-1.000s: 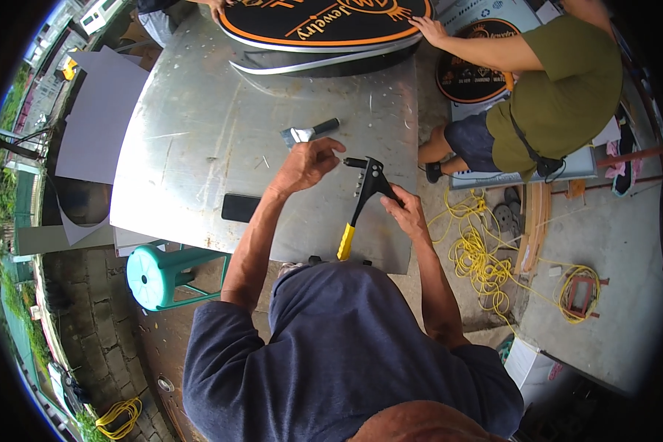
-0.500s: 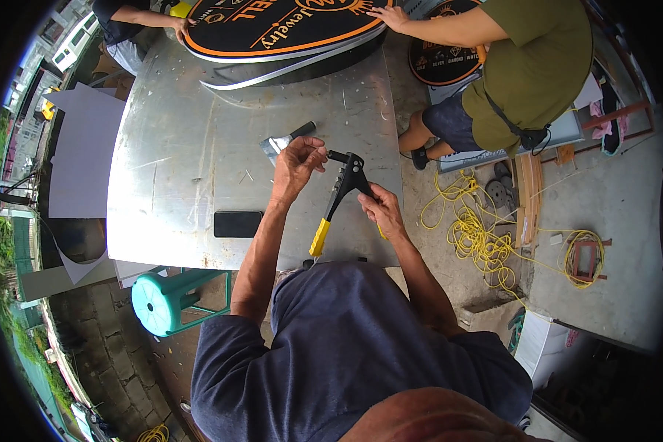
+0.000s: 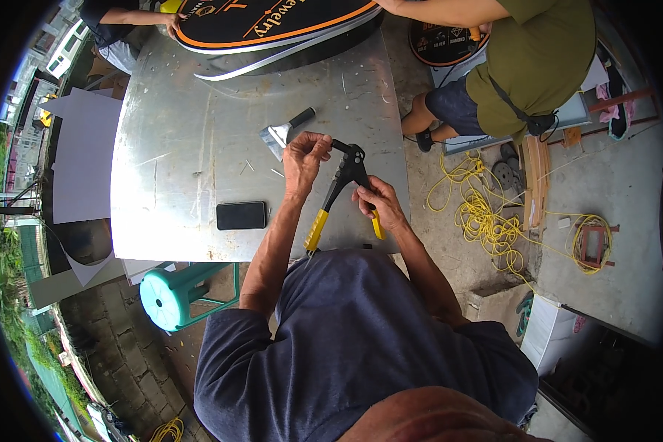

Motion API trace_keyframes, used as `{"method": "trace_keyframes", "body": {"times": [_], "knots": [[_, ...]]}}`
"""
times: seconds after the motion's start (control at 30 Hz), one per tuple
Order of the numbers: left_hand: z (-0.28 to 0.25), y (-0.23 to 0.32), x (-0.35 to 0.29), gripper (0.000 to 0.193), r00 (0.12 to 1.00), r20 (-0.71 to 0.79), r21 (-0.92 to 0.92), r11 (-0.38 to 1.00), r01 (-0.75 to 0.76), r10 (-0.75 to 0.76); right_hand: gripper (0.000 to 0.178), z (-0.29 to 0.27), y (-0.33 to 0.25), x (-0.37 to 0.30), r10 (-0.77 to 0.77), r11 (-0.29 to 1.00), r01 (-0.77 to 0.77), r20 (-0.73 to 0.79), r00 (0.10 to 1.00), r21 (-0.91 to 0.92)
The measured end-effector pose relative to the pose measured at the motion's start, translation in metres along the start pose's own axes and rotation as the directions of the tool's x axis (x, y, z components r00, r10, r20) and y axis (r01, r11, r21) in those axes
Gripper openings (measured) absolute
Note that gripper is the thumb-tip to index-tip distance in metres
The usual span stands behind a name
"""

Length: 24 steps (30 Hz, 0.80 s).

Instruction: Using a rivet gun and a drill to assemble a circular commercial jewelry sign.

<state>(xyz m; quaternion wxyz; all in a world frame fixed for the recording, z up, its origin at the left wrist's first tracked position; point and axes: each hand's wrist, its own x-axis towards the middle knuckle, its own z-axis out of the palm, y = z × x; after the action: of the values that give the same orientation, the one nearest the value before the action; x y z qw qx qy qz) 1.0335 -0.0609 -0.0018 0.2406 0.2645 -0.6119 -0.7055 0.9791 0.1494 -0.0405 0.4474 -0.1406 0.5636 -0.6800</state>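
A hand riveter (image 3: 344,177) with a black body and yellow grips is held above the metal table, its two handles spread apart. My right hand (image 3: 383,204) is closed around its right handle, just above the yellow grip. The fingertips of my left hand (image 3: 305,158) are pinched together at the riveter's nose; whatever sits between them is too small to make out. Beyond my left hand lies a scraper (image 3: 278,135) with a wide blade and a dark handle. A black phone (image 3: 241,215) rests on the table to the left of my left forearm.
Two people stand at the far side, their hands on a large oval black-and-orange sign (image 3: 272,26) lying on the metal table (image 3: 169,162). Left of me stands a green stool (image 3: 163,300). Tangled yellow cable (image 3: 486,225) covers the floor at right. Small slivers lie near the scraper.
My left fingertips have come up against the riveter's nose. My right fingers have shifted on the handle, and more of its yellow grip shows. The view has shifted slightly.
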Motion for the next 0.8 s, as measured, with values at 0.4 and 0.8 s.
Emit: {"method": "trace_keyframes", "body": {"times": [0.4,0.8], "knots": [[0.021,0.008,-0.021,0.054,0.992,0.086,-0.033,0.996,-0.088,0.091,0.029,0.002,-0.017,0.017,-0.12,0.943,0.085,0.091,0.989,0.321],[0.001,-0.032,-0.059,0.035,0.927,0.375,0.555,0.807,-0.201,-0.027,0.026,-0.032,0.0,0.034,-0.01,0.882,-0.003,0.026,1.0,0.471]]}}
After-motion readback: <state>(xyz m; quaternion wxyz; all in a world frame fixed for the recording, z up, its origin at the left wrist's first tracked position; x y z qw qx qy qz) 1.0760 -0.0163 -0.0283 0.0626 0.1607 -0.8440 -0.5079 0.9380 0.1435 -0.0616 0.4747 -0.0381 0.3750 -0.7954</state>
